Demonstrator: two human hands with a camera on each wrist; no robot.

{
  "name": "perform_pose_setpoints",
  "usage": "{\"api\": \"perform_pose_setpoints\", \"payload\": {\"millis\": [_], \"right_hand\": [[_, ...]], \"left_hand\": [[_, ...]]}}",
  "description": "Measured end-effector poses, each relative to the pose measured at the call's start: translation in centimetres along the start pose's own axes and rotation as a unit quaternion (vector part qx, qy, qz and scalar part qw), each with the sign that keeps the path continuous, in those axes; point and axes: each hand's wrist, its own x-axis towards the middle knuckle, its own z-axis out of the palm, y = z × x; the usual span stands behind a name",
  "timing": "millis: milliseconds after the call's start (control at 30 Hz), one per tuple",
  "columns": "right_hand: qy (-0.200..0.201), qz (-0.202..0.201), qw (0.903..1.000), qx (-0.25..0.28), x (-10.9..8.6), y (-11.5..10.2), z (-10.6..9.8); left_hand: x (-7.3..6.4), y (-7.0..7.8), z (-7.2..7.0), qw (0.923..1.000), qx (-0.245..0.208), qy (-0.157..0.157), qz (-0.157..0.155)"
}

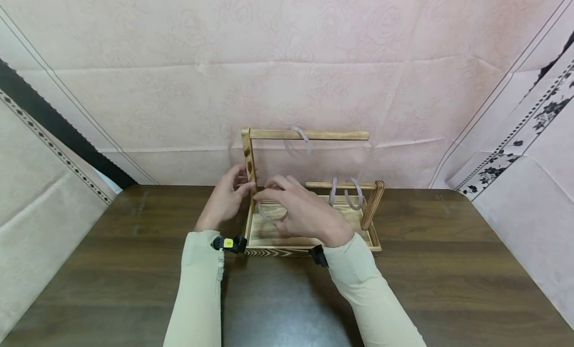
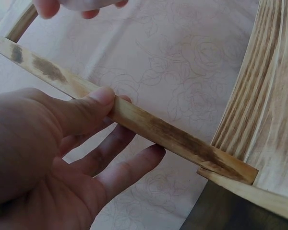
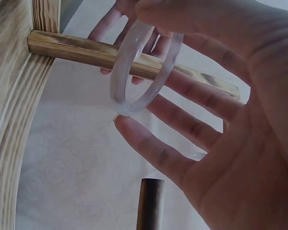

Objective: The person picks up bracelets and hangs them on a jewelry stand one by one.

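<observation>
My right hand (image 1: 309,212) holds a pale translucent bangle (image 3: 120,81) by its edge, between the thumb and fingers. In the head view this ring is in front of the wooden stand's tall left post (image 1: 248,155), over the tray base (image 1: 269,250). That post is pinched by my left hand (image 1: 225,197), with the thumb (image 2: 103,96) on its near face and fingers behind. One bangle (image 1: 301,133) hangs on the stand's upper bar (image 1: 336,135). Two more, a bangle (image 1: 333,191) and another bangle (image 1: 360,197), hang on the lower bar (image 1: 316,185).
The stand sits near the back edge of a dark wooden table (image 1: 439,267). A short right post (image 1: 373,205) carries the lower bar, whose left end is free. Behind the table hangs a pale patterned cloth (image 1: 287,88), close to the upper bar.
</observation>
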Motion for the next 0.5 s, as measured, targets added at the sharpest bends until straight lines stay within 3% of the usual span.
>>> {"api": "perform_pose_setpoints", "payload": {"millis": [500], "right_hand": [[0.018, 0.002, 0.9998, 0.003, -0.17, -0.21, -0.95]], "left_hand": [[0.00, 0.02, -0.05, 1.0000, -0.004, 0.002, 0.001]]}}
